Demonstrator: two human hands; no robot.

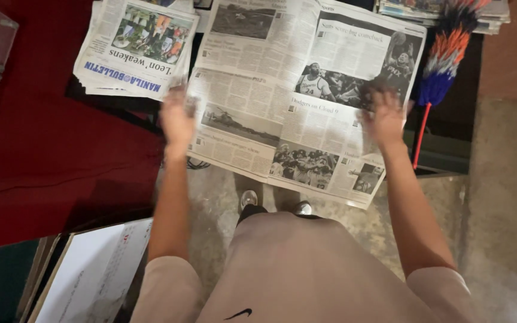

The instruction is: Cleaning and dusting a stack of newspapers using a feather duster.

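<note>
A large open newspaper sheet (282, 96) lies spread flat in front of me, partly over the floor. My left hand (176, 116) rests with fingers apart on its left edge. My right hand (384, 116) presses flat, fingers spread, on the sheet's right side near a dark photo. Neither hand grips anything. Both hands look slightly blurred.
A folded newspaper stack (136, 48) lies at the upper left on a red cloth (43, 149). A feather duster (444, 60) with a red handle stands at the right. More papers (444, 12) sit at the top right. A white calendar sheet (91, 275) lies lower left. My shoes (273, 203) show below the sheet.
</note>
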